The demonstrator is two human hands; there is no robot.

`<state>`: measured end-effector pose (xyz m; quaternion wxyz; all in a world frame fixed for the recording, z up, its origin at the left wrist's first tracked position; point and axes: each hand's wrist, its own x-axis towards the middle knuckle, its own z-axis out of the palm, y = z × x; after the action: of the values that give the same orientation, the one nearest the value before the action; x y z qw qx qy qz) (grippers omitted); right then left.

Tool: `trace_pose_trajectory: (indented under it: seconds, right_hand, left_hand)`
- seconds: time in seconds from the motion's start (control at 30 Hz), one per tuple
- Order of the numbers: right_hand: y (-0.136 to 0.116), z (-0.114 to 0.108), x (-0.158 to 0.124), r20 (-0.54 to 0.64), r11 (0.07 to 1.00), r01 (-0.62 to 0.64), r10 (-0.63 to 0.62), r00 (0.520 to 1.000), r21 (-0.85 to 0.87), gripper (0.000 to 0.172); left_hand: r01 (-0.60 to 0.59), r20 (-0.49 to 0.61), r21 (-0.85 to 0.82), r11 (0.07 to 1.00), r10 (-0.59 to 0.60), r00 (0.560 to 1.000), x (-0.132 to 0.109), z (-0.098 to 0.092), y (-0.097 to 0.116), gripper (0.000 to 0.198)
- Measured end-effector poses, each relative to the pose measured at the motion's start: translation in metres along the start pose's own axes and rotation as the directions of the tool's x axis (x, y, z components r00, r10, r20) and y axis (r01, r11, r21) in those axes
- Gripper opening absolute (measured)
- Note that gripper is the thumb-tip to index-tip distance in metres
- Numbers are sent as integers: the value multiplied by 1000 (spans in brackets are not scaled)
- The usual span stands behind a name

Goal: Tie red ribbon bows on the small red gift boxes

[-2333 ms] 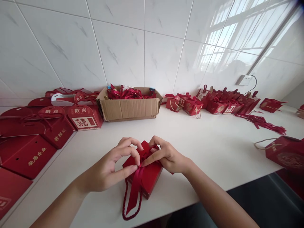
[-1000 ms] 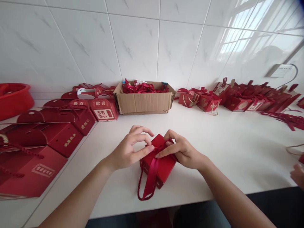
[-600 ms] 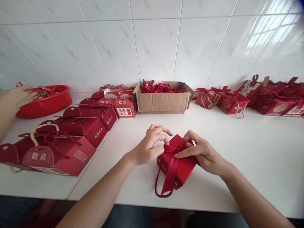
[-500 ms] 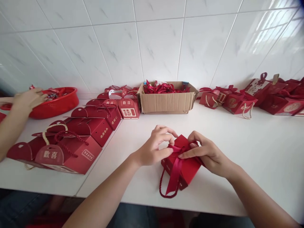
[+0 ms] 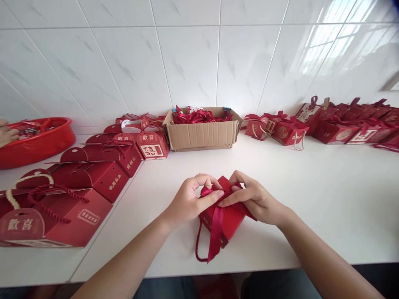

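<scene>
A small red gift box (image 5: pixel 232 226) rests on the white table in front of me, turned at an angle. Dark red satin ribbon (image 5: pixel 215 234) crosses its top, one tail hanging down the near side. A twisted red cord handle (image 5: pixel 198 245) loops out at the box's lower left. My left hand (image 5: pixel 199 198) pinches the ribbon between thumb and forefinger over the top of the box. From the right, my right hand (image 5: pixel 257 199) grips the ribbon too, with its fingers curled and the index finger by the knot. The knot itself is partly covered by my fingers.
Red gift boxes (image 5: pixel 102 178) stand in a row on the left. Against the tiled wall sits a cardboard box (image 5: pixel 202 135) full of red ribbons. Ribbon-tied boxes (image 5: pixel 288 132) line the back right. At far left, another person's hand (image 5: pixel 6 135) reaches into a red basin (image 5: pixel 37 143).
The view has swung right, so things appear farther left. My left fingers have closed in toward the knot. The other person's hand shows less, at the left edge.
</scene>
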<state>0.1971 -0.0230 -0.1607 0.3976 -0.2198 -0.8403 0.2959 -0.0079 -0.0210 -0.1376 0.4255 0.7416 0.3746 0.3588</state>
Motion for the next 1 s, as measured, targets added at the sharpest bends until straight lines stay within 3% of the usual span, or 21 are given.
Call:
trace_pose_trajectory:
  seconds: [0.13,0.23,0.4,0.67,1.0]
  right_hand:
    - [-2,-1,1,-12,1000,18,-18,1000,-6,42]
    - [-4,-1,1,-37,1000,11,-11,999,2,31]
    - [-5,-1,0,-145,984,-159,169,975,74,3]
    - [-1,-5,-1,-170,971,-165,194,966,171,6]
    - [1,-12,-4,-173,950,-188,234,957,249,11]
  left_hand:
    - [62,-27,-99,993,-65,998,0,5,1,36]
    - [93,-59,-146,985,-103,993,0,9,3,40]
    - [116,-94,-143,983,-130,987,-1,12,4,45]
    - [115,-134,-91,989,-127,983,0,12,-1,53]
    - [124,-92,-85,989,-132,987,1,13,-1,56]
